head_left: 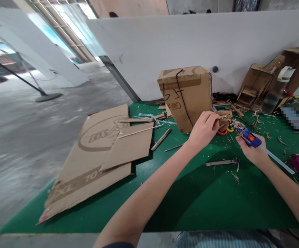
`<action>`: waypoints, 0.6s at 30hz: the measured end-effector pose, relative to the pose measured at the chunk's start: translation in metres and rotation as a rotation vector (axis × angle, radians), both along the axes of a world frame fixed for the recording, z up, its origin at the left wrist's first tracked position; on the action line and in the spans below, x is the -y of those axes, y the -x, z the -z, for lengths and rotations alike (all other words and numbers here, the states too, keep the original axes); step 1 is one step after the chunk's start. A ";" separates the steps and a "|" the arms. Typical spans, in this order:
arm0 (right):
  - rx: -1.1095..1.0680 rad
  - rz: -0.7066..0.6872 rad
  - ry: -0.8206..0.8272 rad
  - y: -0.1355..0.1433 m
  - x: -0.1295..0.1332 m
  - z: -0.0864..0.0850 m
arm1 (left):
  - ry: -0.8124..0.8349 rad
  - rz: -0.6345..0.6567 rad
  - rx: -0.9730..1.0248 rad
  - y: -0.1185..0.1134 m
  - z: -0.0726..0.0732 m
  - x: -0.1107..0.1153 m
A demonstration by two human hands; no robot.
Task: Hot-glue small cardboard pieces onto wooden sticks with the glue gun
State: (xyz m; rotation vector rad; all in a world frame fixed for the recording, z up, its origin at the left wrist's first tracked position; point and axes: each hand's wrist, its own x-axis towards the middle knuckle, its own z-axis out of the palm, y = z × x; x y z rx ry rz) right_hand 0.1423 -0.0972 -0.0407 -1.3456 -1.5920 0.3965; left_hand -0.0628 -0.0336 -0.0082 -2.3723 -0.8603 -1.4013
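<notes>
Forearms (pixel 165 177) foremost; just right of cardboard box (pixel 188 98), left hand (pixel 205 129) pinches thin piece (pixel 222 118); right hand (pixel 258 155) grips glue gun (pixel 252 138): hold steady.

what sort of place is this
Probably a craft workshop: the right hand holds what looks like a glue gun, cardboard sheets lie on a green table, and scraps are strewn about.

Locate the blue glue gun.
In the head view, the blue glue gun is right of centre, in the right hand, pointing toward the left hand.
</notes>
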 end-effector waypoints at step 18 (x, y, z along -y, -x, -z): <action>-0.060 0.042 0.075 -0.001 -0.001 0.001 | 0.027 -0.180 -0.067 0.001 -0.004 0.003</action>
